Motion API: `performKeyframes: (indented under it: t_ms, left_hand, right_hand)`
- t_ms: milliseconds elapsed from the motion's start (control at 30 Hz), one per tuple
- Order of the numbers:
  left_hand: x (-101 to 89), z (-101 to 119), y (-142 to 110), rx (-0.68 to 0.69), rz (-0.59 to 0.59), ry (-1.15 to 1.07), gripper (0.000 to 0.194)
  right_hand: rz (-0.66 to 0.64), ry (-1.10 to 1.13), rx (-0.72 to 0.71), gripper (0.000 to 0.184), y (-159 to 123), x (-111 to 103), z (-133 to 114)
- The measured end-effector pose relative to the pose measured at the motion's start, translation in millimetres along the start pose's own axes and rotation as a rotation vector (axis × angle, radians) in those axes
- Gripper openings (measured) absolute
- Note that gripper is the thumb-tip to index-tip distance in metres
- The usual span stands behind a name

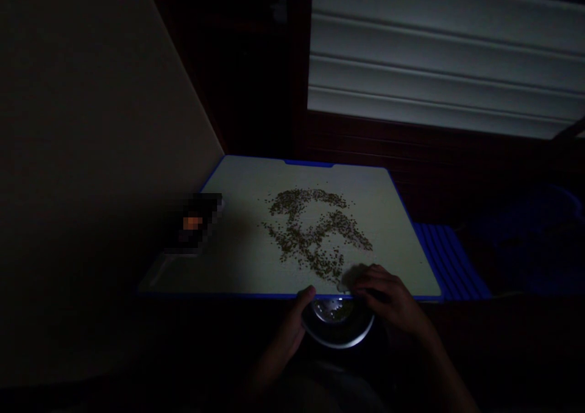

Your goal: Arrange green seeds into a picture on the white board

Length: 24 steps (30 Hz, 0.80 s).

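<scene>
Small dark seeds or grains point(297, 242) lie scattered in a loose patch on a pale, blue-edged board point(247, 267). Under the board's near edge is a round metal bowl point(340, 343) with some of the grains inside. My left hand point(292, 324) grips the bowl's left side, its thumb up by the board's edge. My right hand point(388, 297) is at the board's near edge, above the bowl's right side. Its fingers are curled together, and whatever they hold is too dark to make out.
A dark phone-like object point(194, 224), blurred out, rests at the board's left side. Beyond the right edge are a blue slatted surface point(448, 261) and a dim blue shape point(534, 236). A wall point(91, 157) stands on the left, a pale slatted panel point(434, 53) behind.
</scene>
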<state>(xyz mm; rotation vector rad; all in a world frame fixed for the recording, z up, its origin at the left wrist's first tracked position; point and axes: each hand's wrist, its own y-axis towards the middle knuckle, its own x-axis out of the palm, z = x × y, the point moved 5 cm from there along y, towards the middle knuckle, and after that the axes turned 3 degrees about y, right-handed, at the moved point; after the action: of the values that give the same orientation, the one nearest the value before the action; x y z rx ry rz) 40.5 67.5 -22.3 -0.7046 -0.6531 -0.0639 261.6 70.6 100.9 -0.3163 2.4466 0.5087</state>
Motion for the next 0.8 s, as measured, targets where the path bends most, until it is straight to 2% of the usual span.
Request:
performKeyframes:
  t_ms: [467,800]
  left_hand:
    - [-0.6,-0.6,-0.6,-0.016,0.035,-0.032,0.035]
    - [0.4,-1.9,-1.0,0.012,-0.018,-0.007,0.04]
  right_hand:
    - [0.007,0.003,0.0,0.01,-2.1,-1.5,-2.6]
    - [0.039,0.044,0.06,0.012,-1.1,-4.5,1.2]
